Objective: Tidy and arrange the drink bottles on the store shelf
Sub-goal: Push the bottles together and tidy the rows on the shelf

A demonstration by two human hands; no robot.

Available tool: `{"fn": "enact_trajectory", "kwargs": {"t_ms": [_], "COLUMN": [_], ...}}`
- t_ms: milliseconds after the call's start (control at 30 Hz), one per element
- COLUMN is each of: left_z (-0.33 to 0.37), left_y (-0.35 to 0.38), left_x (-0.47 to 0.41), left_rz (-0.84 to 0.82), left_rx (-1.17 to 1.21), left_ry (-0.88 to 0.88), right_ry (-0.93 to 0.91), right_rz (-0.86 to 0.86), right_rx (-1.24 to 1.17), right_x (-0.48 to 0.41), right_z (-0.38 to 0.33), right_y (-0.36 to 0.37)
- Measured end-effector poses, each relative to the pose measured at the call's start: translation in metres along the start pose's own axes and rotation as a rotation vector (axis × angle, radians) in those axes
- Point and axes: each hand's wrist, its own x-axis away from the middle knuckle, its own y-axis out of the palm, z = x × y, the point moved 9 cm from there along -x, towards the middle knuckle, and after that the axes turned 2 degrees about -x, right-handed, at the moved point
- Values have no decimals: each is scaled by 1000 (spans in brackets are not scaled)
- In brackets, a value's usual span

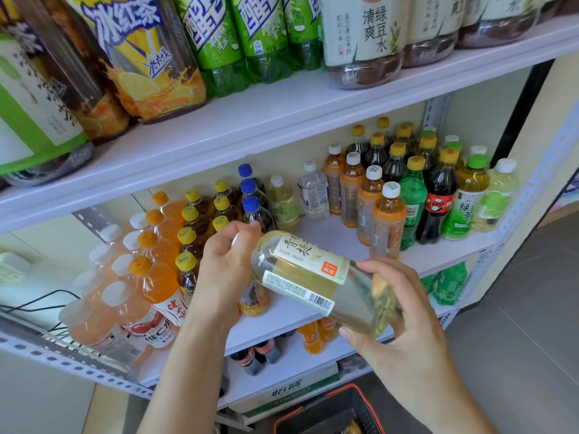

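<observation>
A pale yellow tea bottle (313, 277) with a cream label lies tilted on its side in front of the middle shelf (438, 255). My left hand (225, 264) grips its capped end. My right hand (398, 311) cups its base from below. Behind it stand rows of bottles: orange drinks with orange caps (156, 270), dark teas with yellow caps (191, 242), blue-capped colas (250, 208), orange-labelled teas with white caps (387, 220) and green bottles (413, 202).
The upper shelf (282, 120) carries large bottles (363, 42). An open strip of shelf lies between the blue-capped and white-capped rows. Lower shelves hold cola bottles (260, 355) and a carton (291, 393). A red-rimmed basket (329, 415) sits on the floor.
</observation>
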Motion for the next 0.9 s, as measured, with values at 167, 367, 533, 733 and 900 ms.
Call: {"fn": "enact_trajectory", "kwargs": {"t_ms": [167, 367, 533, 733, 900], "left_z": [21, 25, 18, 10, 19], "left_y": [7, 15, 13, 20, 29], "left_x": [5, 4, -9, -17, -18], "left_rz": [-13, -74, -68, -147, -329], "left_rx": [25, 24, -65, -317, -272], "left_ry": [194, 244, 87, 57, 129], "right_ry": [402, 682, 580, 572, 564], "right_rz": [-214, -374, -194, -97, -84], "right_rx": [-389, -712, -733, -675, -735], "right_x": [-5, 13, 9, 12, 10], "right_z": [34, 54, 61, 77, 90], "right_y": [8, 37, 37, 32, 34]}}
